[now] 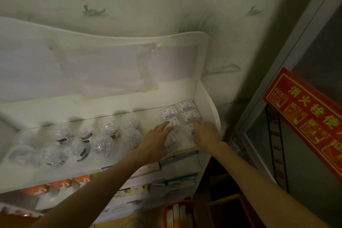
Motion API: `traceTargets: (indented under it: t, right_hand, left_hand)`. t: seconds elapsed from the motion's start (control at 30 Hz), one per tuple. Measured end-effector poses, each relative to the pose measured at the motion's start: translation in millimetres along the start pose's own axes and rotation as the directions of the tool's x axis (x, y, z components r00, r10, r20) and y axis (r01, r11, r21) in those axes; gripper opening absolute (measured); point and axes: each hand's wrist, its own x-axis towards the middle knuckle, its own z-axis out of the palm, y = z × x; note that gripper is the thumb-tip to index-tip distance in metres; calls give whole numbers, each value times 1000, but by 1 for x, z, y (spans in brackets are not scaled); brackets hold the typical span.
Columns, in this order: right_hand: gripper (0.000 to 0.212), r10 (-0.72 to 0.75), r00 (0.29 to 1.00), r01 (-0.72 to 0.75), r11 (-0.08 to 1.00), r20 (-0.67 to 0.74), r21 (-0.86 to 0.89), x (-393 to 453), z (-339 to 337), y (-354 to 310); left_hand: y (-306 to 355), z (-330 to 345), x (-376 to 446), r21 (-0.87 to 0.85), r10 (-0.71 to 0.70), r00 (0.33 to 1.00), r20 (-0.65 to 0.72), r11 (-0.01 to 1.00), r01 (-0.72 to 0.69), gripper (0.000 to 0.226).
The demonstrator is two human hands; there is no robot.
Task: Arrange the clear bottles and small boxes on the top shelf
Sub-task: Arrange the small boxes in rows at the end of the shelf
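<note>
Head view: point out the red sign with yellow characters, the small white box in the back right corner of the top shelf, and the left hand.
Red sign (305,116), head view, middle.
Corner box (186,106), head view, top face.
Left hand (155,139), head view, back.

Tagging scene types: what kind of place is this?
Probably a pharmacy or small shop: a white shelf unit stocked with rows of small boxes and clear bottles, more packaged goods below, and a red fire-hydrant notice beside it.
</note>
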Motion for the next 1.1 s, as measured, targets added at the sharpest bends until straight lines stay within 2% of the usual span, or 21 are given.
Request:
traceTargets:
  t: [0.07,0.17,0.37,0.47,0.5,0.6,0.73,0.83,0.93,1.1]
  right_hand:
    - [45,9,1000,-10,1000,-28,-28,-3,0,-3]
    - [42,-12,998,9,999,-65,-49,-8,0,-4]
    - [29,-41,992,38,999,-123,-28,-10,8,0]
    - [11,-38,984,26,997,-174,-76,-10,20,-2]
    - [10,-26,982,8,996,-189,-94,-11,25,-3]
    - [27,16,971,-43,993,-238,-110,-19,41,-8]
    - [64,70,967,-81,996,-244,-35,-31,55,-17]
    - [60,126,954,-102,990,-270,101,-38,66,-15]
    - [52,95,942,-47,987,-323,153,-53,79,-11]
    - [76,63,957,-10,983,-284,183,-62,87,-10]
  left_hand:
    - [0,1,1,-43,-76,995,-60,996,73,80]
    - [0,6,0,-11,-116,990,-75,993,115,79]
    - [4,13,3,-22,-65,996,-58,998,64,58]
    - [8,16,5,20,-32,995,-99,999,34,52]
    - [10,18,5,37,-26,992,-126,999,31,50]
    - [20,27,3,45,-49,976,-214,997,60,41]
    - [32,41,1,30,-75,958,-277,996,86,42]
    - [37,46,-7,-30,-64,953,-297,998,57,48]
    - [37,57,-17,14,-19,954,-299,1000,24,60]
    - [38,69,-21,112,-17,971,-237,993,44,76]
